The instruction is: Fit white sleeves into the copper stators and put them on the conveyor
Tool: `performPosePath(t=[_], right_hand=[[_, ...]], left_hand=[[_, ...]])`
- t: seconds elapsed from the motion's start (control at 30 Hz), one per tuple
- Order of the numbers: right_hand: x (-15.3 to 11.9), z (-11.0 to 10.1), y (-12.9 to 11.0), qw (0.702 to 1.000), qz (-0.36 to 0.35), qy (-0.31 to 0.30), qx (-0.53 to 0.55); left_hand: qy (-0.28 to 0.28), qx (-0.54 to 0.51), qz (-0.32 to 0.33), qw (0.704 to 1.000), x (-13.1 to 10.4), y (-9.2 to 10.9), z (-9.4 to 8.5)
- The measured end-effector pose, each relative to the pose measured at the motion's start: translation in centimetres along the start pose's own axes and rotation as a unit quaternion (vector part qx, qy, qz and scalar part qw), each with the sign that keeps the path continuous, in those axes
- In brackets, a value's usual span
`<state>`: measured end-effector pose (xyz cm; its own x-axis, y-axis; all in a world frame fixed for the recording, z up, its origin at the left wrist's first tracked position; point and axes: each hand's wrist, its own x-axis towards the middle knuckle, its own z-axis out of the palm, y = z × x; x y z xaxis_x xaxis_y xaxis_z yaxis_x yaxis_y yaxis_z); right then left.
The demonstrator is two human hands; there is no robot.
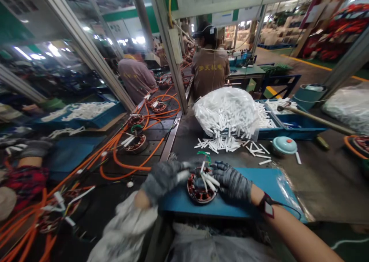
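On a blue mat (256, 177) in front of me sits a round motor stator (201, 198) with copper windings. Several white sleeves (210, 182) stick up from its middle, and a green strip (205, 154) shows at its far side. My left hand (165, 179), in a grey glove, reaches in from the left at the stator's rim. Motion smears its fingers, and a whitish shape by the thumb is too blurred to name. My right hand (232, 180), also gloved, lies along the stator's right side, its fingers apart and bent toward the white sleeves.
A plastic bag of white sleeves (227, 110) spills onto the bench beside a blue bin (302, 129). A lidded pale-green container (284, 145) stands right. Orange cables and another stator (137, 143) lie on the left line. A co-worker's gloved hand (36, 148) is far left; two people sit ahead.
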<state>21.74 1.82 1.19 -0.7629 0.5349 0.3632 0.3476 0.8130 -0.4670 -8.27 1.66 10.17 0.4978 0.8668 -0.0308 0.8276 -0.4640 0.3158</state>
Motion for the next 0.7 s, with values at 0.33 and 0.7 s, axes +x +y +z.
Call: performPosePath(t=[0.33, 0.7], right_hand=[[-4.8, 3.1, -1.2, 0.967, 0.177, 0.181, 0.039], [-0.8, 3.0, -1.2, 0.948, 0.208, 0.194, 0.144]], left_hand=[[0.035, -0.138, 0.089, 0.986, 3.5, 0.9, 3.1], [-0.092, -0.017, 0.061, 0.994, 6.6, 3.3, 4.2]])
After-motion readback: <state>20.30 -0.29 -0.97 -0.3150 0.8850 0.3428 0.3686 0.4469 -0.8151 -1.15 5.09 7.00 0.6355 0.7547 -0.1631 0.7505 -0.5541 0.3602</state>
